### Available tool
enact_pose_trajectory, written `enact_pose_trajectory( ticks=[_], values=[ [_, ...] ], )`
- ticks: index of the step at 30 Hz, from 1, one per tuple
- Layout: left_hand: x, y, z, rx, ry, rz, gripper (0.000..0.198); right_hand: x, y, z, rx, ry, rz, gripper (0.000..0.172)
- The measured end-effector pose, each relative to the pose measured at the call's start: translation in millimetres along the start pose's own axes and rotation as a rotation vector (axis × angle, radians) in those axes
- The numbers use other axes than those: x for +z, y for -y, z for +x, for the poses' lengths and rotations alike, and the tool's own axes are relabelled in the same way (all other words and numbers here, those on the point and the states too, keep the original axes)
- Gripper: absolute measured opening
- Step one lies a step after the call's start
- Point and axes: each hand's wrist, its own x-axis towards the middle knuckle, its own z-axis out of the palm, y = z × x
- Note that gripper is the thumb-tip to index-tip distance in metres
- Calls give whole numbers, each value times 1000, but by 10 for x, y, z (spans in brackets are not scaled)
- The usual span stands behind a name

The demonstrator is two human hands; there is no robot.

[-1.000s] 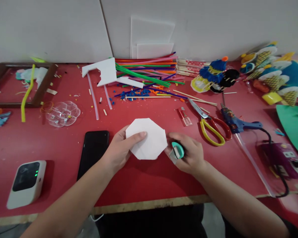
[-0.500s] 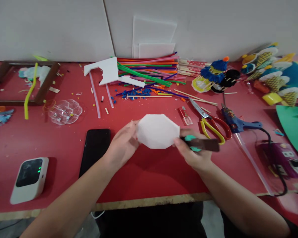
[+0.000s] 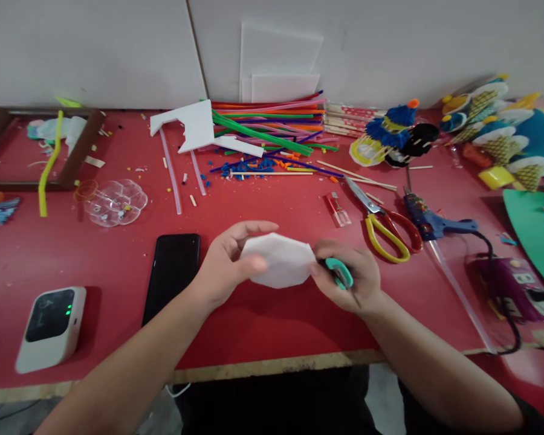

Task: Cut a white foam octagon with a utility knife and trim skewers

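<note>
A white octagonal foam piece [image 3: 281, 261] is held just above the red table [image 3: 272, 320], tilted nearly flat. My left hand [image 3: 229, 263] grips its left edge, thumb in front and fingers curled over the top. My right hand [image 3: 351, 279] pinches the piece's right edge while also holding a small teal-handled cutter [image 3: 338, 273] in its closed fingers.
A black phone [image 3: 171, 272] lies left of my hands, a white device with green lights [image 3: 49, 326] further left. Yellow-and-red scissors [image 3: 385, 226], a blue glue gun [image 3: 430, 223] and its cable sit to the right. Coloured straws [image 3: 272, 127], foam scraps [image 3: 194, 124] and craft figures [image 3: 399, 136] line the back.
The foam piece was lifted off the table, held up facing me, then tipped flatter and lowered. My right hand's cutter swung from pointing right to tucked in the palm.
</note>
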Motion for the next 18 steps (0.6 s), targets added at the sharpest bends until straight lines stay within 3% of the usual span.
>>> enact_pose_trajectory(
  ticks=[3, 6, 11, 18],
  values=[
    [13, 3, 8, -69, -39, 164, 31, 2, 11, 19, -54, 69, -34, 11],
    [29, -8, 19, -105, -73, 114, 25, -8, -2, 5, -52, 50, -54, 11],
    [30, -52, 31, -184, -156, -125, 37, -53, -56, -62, 13, -5, -71, 57],
    [58, -70, 25, -171, -99, -156, 37, -63, -57, -28, -36, 28, -215, 45]
  ],
)
